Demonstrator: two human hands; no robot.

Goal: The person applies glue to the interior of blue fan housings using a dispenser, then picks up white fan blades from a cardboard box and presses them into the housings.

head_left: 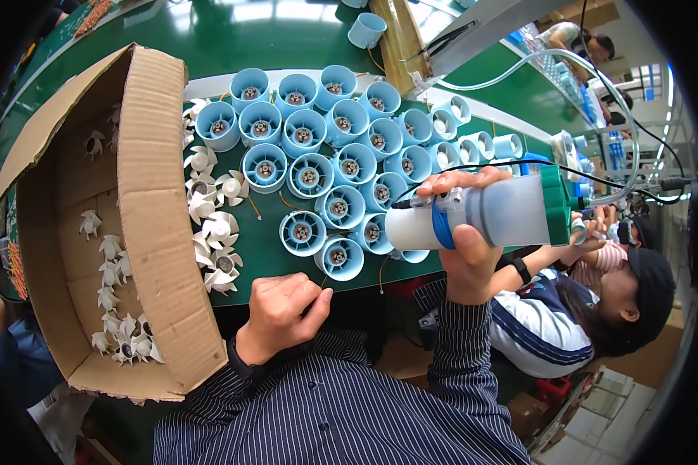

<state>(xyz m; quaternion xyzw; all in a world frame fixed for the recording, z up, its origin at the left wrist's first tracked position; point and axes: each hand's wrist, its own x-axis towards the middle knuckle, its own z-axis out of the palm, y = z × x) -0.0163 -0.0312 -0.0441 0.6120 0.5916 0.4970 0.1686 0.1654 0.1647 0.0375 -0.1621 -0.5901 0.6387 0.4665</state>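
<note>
My right hand (470, 232) is wrapped round a large translucent white dispensing cartridge (512, 213) with a green end cap and a blue band. It is held tilted nearly sideways over the right of the table. A clear hose and a black cable run from its capped end. My left hand (283, 310) is curled closed at the table's front edge, just below the nearest light blue cup-shaped housing (340, 259); whatever its fingers may hold is hidden. Several such housings stand upright in rows, with small motor parts inside and thin wires trailing out.
White fan impellers (219, 229) lie beside the housings. More are in an open cardboard box (159, 225) on the left. Farther right stand housings with white centres (444, 124). Co-workers sit on the right, the nearest in a black cap (651, 291). A wooden post (398, 46) rises behind.
</note>
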